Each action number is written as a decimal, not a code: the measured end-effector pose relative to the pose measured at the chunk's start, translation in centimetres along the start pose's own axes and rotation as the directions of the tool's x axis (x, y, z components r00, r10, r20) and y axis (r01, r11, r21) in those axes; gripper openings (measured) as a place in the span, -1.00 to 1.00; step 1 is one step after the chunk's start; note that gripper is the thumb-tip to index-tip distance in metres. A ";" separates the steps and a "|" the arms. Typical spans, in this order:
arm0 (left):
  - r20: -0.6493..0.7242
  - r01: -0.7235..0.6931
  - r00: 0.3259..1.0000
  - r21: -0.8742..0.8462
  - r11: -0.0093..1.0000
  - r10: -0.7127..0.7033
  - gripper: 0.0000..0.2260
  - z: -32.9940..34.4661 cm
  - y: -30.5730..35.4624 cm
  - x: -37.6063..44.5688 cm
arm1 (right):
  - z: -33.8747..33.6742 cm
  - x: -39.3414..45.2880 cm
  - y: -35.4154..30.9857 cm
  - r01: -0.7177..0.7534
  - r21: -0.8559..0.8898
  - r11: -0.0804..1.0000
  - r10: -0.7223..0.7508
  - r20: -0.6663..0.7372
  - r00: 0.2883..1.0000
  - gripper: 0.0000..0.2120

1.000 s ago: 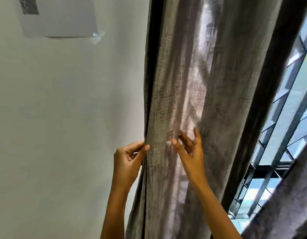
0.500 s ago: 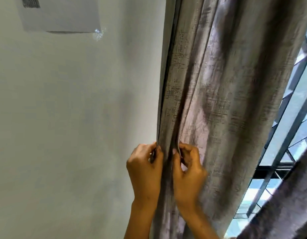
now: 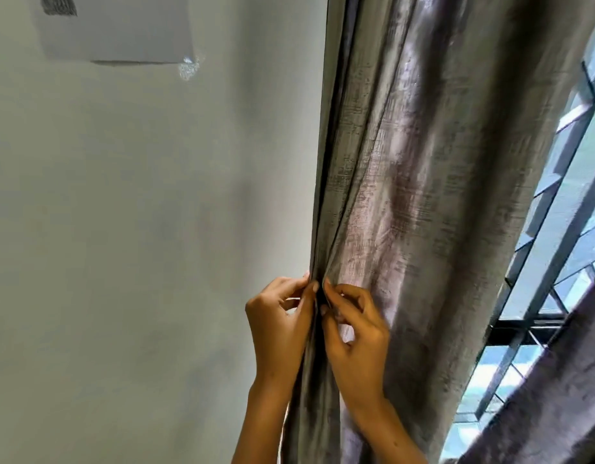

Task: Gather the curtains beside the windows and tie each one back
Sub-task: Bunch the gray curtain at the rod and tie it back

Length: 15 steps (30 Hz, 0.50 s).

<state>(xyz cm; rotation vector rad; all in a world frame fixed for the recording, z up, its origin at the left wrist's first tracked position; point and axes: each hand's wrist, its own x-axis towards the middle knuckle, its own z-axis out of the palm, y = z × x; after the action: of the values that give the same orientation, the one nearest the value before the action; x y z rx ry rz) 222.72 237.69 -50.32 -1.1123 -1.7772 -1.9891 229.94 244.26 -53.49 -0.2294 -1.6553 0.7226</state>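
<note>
A paper sheet (image 3: 117,28) hangs on the wall (image 3: 122,229) at upper left. At lower centre, the left hand (image 3: 277,324) and right hand (image 3: 354,336) pinch the grey curtain's (image 3: 423,195) left edge between curled fingers; the window (image 3: 563,209) shows at right

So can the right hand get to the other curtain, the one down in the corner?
Probably yes. The right hand pinches the big curtain now, but nothing stands between it and the other curtain low on the right. It would have to let go first.
</note>
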 end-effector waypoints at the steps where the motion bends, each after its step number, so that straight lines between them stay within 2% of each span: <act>1: 0.017 -0.002 1.000 -0.002 1.000 0.002 -0.90 -0.1 -0.1 0.1 | 0.0 0.0 0.1 -0.025 0.037 0.999 0.024 0.024 0.999 -0.63; 7: 0.093 -0.001 0.996 -0.036 0.999 0.005 -0.85 -0.3 -0.4 0.3 | 0.1 0.1 0.3 -0.112 0.169 0.979 0.093 0.118 0.989 -0.64; 10: 0.067 0.015 0.998 -0.059 0.998 -0.011 -0.94 -0.2 0.0 0.4 | 0.1 0.2 0.4 -0.140 0.204 0.969 0.102 0.186 0.977 -0.69; 12: 0.025 0.012 1.000 -0.049 0.999 -0.011 -0.85 0.0 0.4 0.5 | -0.2 0.5 0.5 -0.064 0.116 0.991 0.041 0.187 0.981 -0.72; 14: 0.008 0.016 1.000 -0.042 0.999 -0.015 -0.79 0.2 0.7 0.5 | -0.5 1.0 1.1 0.032 -0.116 0.993 -0.025 0.064 0.998 -0.70; 15: 0.010 0.025 1.000 -0.053 0.998 -0.025 -0.80 0.2 0.8 0.5 | -0.7 1.5 1.3 0.024 -0.256 0.966 -0.034 -0.035 0.999 -0.63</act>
<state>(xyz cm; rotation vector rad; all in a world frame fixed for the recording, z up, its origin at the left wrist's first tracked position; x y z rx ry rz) 222.97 237.88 -49.39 -1.1227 -1.7615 -2.0598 229.94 246.32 -53.02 -0.3986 -1.7097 0.4780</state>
